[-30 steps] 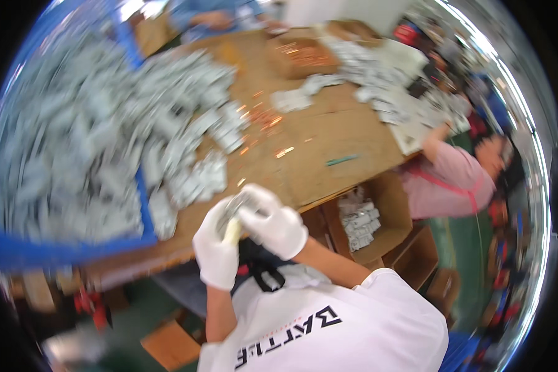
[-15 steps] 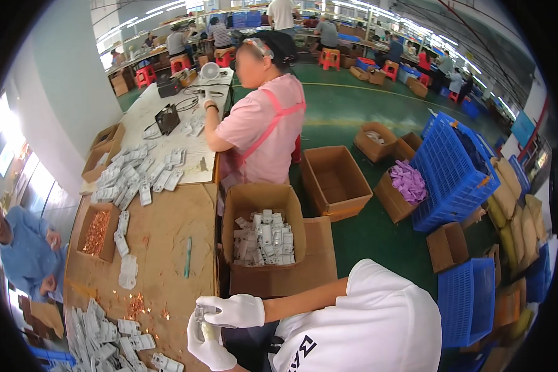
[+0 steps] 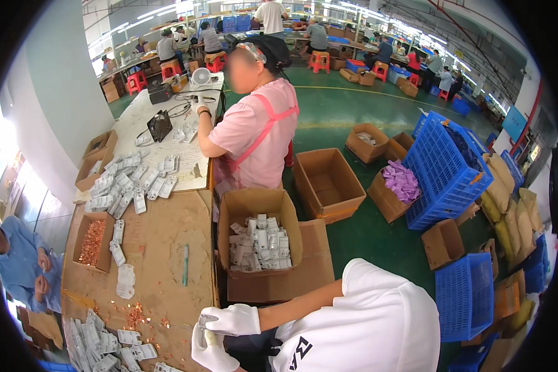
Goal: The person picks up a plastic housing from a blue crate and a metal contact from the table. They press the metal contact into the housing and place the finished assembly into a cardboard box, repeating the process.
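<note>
My two white-gloved hands are together at the table's near right edge. A small grey plastic housing (image 3: 206,320) is held between them, mostly covered by the gloves. My right hand (image 3: 237,319) closes on it from above, fingers bent. Just below, my left hand (image 3: 213,353) grips it from the other side, with the thumb up. Nearest to them on the left, a heap of grey-white plastic housings (image 3: 105,344) lies on the cardboard-covered table (image 3: 161,248). Loose copper-coloured bits (image 3: 135,315) are scattered beside the heap.
A small box of copper parts (image 3: 93,243), a green pen (image 3: 185,265) and more housings (image 3: 127,180) lie farther along the table. An open carton of housings (image 3: 260,201) stands right of it. A co-worker in pink (image 3: 254,130) sits beyond; another person in blue (image 3: 28,260) is left.
The view has shifted slightly. My hands remain together around the housing, and less of it shows between the gloves now. The co-worker in pink has turned slightly more toward the table.
</note>
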Demonstrator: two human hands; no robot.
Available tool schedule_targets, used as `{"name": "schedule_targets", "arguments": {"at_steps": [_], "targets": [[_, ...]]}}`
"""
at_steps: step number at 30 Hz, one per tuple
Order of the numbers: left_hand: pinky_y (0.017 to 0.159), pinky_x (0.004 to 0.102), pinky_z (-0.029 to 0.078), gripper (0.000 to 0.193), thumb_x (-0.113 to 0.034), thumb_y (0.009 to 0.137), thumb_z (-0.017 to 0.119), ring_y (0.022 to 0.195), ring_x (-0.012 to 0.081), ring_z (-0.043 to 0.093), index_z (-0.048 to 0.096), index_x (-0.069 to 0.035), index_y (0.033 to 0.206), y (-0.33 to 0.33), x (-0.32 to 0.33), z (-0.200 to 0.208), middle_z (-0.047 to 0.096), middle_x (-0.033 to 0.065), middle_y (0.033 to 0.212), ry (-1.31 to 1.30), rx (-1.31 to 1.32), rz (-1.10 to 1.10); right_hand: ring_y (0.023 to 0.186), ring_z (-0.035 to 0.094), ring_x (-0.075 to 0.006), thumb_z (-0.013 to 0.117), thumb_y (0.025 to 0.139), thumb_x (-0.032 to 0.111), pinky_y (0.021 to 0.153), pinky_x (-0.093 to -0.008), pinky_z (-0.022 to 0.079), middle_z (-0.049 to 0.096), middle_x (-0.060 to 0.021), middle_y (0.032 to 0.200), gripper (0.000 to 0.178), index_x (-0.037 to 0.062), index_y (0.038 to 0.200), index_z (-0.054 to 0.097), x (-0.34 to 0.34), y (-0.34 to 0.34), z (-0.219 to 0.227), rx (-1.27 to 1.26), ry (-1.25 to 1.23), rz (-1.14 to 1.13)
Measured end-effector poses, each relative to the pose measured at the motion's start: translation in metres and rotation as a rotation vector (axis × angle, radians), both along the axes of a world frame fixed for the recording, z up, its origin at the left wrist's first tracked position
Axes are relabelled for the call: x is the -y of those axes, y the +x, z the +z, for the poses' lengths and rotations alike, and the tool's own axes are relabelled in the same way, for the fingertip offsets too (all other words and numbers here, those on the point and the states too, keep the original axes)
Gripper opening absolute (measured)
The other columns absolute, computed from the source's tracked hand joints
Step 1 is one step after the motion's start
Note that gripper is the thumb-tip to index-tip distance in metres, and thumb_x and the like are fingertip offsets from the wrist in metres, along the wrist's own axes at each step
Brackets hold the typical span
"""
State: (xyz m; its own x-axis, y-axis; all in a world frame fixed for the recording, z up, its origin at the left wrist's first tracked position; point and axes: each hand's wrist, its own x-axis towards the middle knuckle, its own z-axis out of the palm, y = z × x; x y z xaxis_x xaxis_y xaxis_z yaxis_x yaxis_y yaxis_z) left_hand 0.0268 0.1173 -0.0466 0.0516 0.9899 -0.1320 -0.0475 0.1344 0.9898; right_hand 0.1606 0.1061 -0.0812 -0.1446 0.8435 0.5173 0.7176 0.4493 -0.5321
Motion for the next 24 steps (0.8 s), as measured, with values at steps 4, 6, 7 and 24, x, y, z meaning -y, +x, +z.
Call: {"name": "schedule_targets", "arguments": {"at_steps": [4, 6, 7, 24], "targets": [[0.075, 0.0283, 0.054, 0.030, -0.005, 0.091, 0.059, 0.088, 0.0201, 0.065, 0.060, 0.013, 0.115, -0.003, 0.004, -0.001, 0.065, 0.0149, 0.103, -0.028, -0.001, -0.024, 0.064, 0.065, -0.0299, 0.062, 0.084, 0.012, 0.054, -0.0365, 0.055, 0.059, -0.0124, 0.111, 0.018, 0.0073, 0.102, 0.061, 0.000, -0.004, -0.014, -0.055, -0.070, 0.065], [0.074, 0.0288, 0.055, 0.029, -0.004, 0.091, 0.058, 0.089, 0.0211, 0.065, 0.060, 0.013, 0.114, -0.005, 0.007, -0.008, 0.065, 0.0155, 0.103, -0.106, 0.069, 0.053, 0.068, 0.065, -0.0299, 0.062, 0.086, 0.013, 0.057, -0.0368, 0.054, 0.060, -0.0115, 0.110, 0.021, 0.0080, 0.107, 0.060, -0.002, -0.006, -0.020, -0.064, -0.101, 0.119], [0.074, 0.0288, 0.055, 0.029, -0.004, 0.091, 0.058, 0.089, 0.0211, 0.065, 0.060, 0.013, 0.114, -0.005, 0.009, -0.009, 0.065, 0.0155, 0.103, -0.108, 0.069, 0.054, 0.072, 0.065, -0.0298, 0.061, 0.089, 0.015, 0.061, -0.0371, 0.053, 0.060, -0.0106, 0.109, 0.024, 0.0088, 0.112, 0.058, -0.002, -0.008, -0.024, -0.074, -0.131, 0.172], [0.080, 0.0296, 0.054, 0.038, -0.007, 0.092, 0.060, 0.094, 0.0221, 0.065, 0.055, 0.013, 0.124, -0.035, 0.037, -0.012, 0.064, 0.0176, 0.111, -0.084, 0.055, 0.275, 0.062, 0.063, -0.0288, 0.062, 0.087, 0.014, 0.054, -0.0351, 0.052, 0.060, -0.0121, 0.098, 0.026, 0.0051, 0.111, 0.056, 0.001, -0.030, 0.001, -0.028, -0.080, 0.323]]}}
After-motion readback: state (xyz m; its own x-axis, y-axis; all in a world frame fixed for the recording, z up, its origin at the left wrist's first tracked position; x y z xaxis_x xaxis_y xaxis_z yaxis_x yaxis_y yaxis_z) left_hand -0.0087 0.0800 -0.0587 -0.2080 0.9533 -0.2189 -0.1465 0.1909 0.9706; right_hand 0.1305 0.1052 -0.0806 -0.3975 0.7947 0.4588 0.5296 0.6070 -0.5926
